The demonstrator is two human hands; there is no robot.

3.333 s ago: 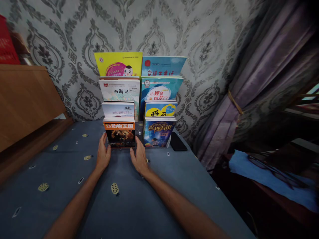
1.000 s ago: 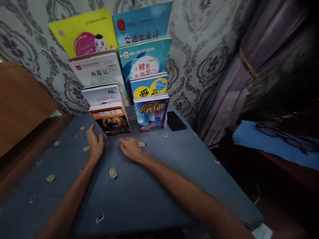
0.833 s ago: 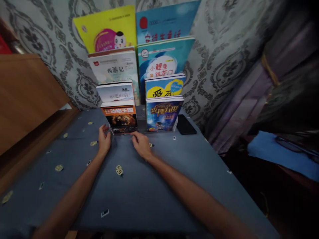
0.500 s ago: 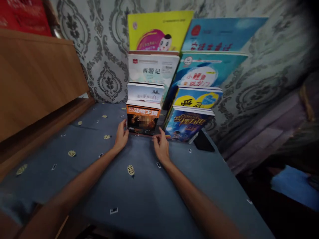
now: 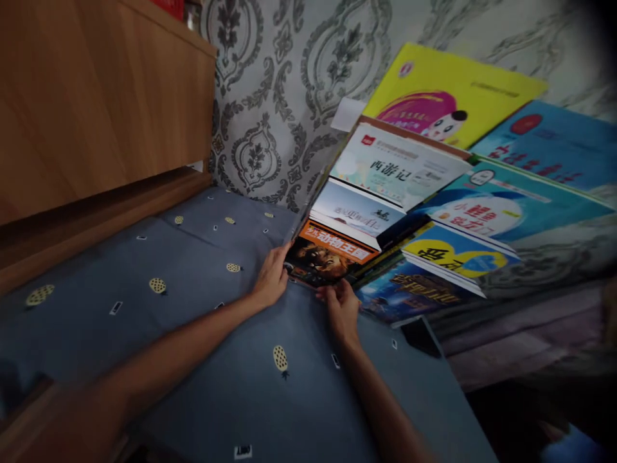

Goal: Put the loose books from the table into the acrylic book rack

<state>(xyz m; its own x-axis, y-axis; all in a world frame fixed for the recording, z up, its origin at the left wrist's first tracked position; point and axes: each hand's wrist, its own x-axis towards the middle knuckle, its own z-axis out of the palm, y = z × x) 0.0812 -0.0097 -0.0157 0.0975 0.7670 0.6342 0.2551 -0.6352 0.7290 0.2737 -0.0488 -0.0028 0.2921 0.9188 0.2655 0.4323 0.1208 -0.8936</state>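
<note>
My left hand (image 5: pixel 271 278) lies along the left edge of the front magazine (image 5: pixel 328 258), its fingers stretched out against the side. This magazine has an orange title band and a lion on its cover. My right hand (image 5: pixel 343 310) is at its lower right corner, fingers bent and thumb apart, touching near the bottom edge. Behind it rise a pale blue-and-white book (image 5: pixel 359 209), a white book (image 5: pixel 395 167) and a yellow book (image 5: pixel 463 90). Right of these stand a dark blue book (image 5: pixel 409 292), a yellow-and-blue book (image 5: pixel 457 253), a teal book (image 5: pixel 520 202) and a blue book (image 5: pixel 569 145).
Blue cloth with pineapple prints covers the table (image 5: pixel 207 379). A wooden cabinet (image 5: pixel 106 96) borders the left side. Patterned wallpaper (image 5: pixel 260 148) backs the books. A flat black object (image 5: pixel 420 337) lies by the right edge, with dark folds beyond.
The view has swung, so the books now sit farther right and look more slanted. My left hand stays at the magazine's left edge; my right fingers have bent in closer to its lower corner.
</note>
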